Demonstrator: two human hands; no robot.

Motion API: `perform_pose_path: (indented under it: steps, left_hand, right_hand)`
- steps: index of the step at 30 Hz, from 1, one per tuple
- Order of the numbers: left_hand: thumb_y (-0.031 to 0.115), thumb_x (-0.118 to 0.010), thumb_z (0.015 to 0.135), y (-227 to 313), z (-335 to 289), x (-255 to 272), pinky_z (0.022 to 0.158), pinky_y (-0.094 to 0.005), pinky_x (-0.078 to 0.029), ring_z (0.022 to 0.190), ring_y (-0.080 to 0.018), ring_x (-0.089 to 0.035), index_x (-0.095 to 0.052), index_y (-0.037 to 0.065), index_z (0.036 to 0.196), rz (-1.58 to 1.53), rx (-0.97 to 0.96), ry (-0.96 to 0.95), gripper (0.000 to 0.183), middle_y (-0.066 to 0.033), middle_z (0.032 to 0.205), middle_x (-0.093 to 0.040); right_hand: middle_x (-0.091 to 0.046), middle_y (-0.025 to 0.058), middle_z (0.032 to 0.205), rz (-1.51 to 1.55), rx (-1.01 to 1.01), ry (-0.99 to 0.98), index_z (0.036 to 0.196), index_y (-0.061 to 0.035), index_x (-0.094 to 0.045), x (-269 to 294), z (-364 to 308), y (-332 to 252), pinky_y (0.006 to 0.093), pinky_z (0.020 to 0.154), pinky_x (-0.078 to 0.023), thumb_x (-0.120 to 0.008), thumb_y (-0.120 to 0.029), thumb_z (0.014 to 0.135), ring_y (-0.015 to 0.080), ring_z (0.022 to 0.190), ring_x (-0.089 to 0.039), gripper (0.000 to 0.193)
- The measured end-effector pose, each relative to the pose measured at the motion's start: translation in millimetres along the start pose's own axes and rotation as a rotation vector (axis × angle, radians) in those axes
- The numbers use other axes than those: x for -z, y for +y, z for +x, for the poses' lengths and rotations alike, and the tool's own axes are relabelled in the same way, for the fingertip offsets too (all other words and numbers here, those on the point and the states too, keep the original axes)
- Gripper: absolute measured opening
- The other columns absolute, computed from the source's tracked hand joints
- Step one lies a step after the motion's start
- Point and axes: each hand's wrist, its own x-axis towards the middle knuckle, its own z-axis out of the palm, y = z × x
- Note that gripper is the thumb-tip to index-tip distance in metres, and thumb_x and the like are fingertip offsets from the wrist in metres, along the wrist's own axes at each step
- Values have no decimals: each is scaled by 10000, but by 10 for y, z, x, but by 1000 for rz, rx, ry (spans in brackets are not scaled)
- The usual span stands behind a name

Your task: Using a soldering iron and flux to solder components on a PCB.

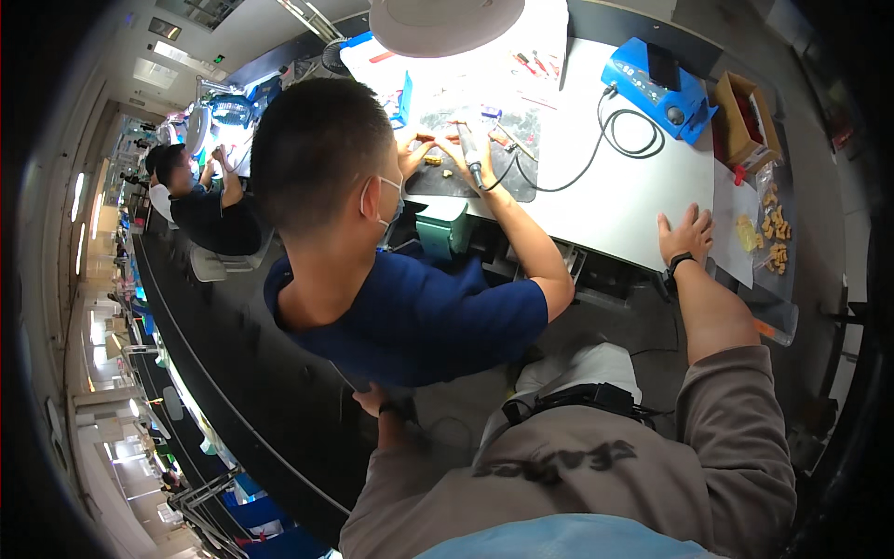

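Resting a right hand (pixel 689 233) on a white tabletop (pixel 605 224), a person in a brown top spreads its fingers apart with nothing visible in the grasp, the wrist close to the front edge. The left hand (pixel 371 401) hangs low behind a seated co-worker (pixel 400 289), and whether it grips anything cannot be told. Just beside the right hand lies a paper sheet (pixel 733 210), with yellow pieces (pixel 777 224) loose on the dark surface beyond. A sideways sweep of the forearm could shove the sheet and send pieces toward the outer side. A reach forward and left risks snagging the black cable (pixel 593 177), looped from a blue control box (pixel 643 93), and jerking the grey handpiece (pixel 469 149) at the co-worker's hand. Should the co-worker lean back, the low left arm could be bumped. The cardboard box (pixel 745 140) limits room farther along on the right; the easier space for the right hand runs leftward, over white surface between cable and front edge
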Motion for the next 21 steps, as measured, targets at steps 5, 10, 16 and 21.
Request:
perform_pose_path:
  steps: [5,10,16,21]
  left_hand:
    - [318,-662,889,-77,38,-45,893,-516,-539,1072,-460,-660,-495,-39,1294,38,-9,74,565,-309,1173,-662]
    - [293,-667,884,-104,49,-104,911,-518,-535,1092,-461,-653,-495,-35,1320,14,-8,27,571,-315,1197,-653]
    - [293,-655,883,-201,118,-141,927,-520,-532,1104,-465,-651,-487,-28,1349,40,-25,69,591,-311,1209,-657]
    - [317,-654,868,-79,64,-98,932,-520,-532,1109,-462,-652,-482,-18,1368,76,33,29,626,-303,1228,-656]
  right_hand:
    - [-282,194,1593,6,4,10,1559,-114,-303,-37,0,-21,574,1150,-313,-598,-613,905,442,1487,-251,874]
    - [-282,197,1594,-13,8,7,1547,-117,-312,0,0,3,575,1148,-315,-597,-602,909,445,1486,-252,851]
    - [-276,196,1599,-11,13,23,1540,-118,-320,-31,2,-21,573,1145,-322,-588,-605,914,444,1484,-260,836]
    - [-283,193,1594,-32,10,36,1543,-122,-314,-89,19,26,567,1142,-327,-589,-599,914,438,1477,-274,837]
